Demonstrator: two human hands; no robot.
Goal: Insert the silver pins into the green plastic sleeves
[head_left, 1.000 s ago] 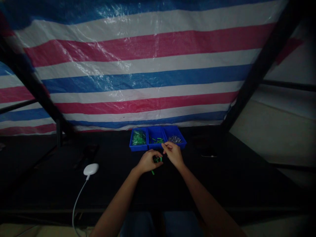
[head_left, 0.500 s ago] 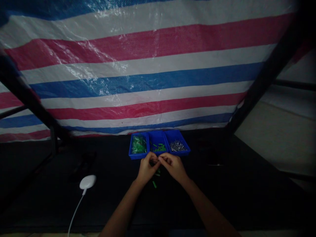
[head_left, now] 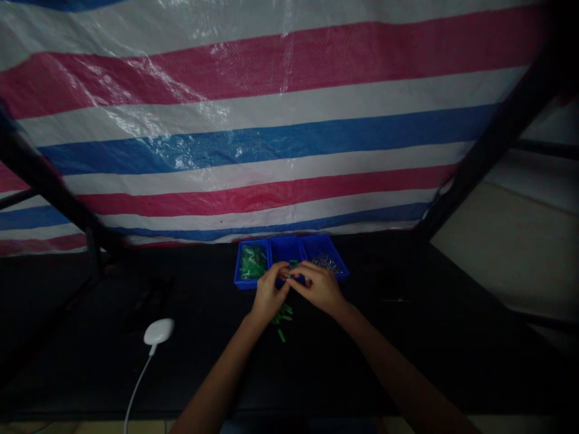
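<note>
Moved forward since the earlier frame, the left hand [head_left: 269, 293] and right hand [head_left: 319, 288] are now held over the front rim of a three-compartment blue tray [head_left: 240, 282]. Both sets of fingers [head_left: 298, 281] are curled and drawn narrow, with the fingertips brought together just above the rim. A small green piece [head_left: 288, 275] is seen at those fingertips; its long axis is mostly hidden and cannot be told, and neither can which hand grips it.

A heap of loose green pieces [head_left: 283, 314] is lying on a black table [head_left: 90, 361], just below the hands. One separate green piece [head_left: 281, 336] is set just in front of that heap, with its long axis running nearly toward the person and slightly tilted.

Packed green pieces [head_left: 252, 262] are held in the left compartment, a few green bits [head_left: 294, 263] are seen in the middle one, and small metal parts [head_left: 325, 263] are held in the right one. A white round device [head_left: 159, 331] with a white cable [head_left: 136, 380] is placed well to the left. A striped tarpaulin [head_left: 271, 150] is hung behind the table.
</note>
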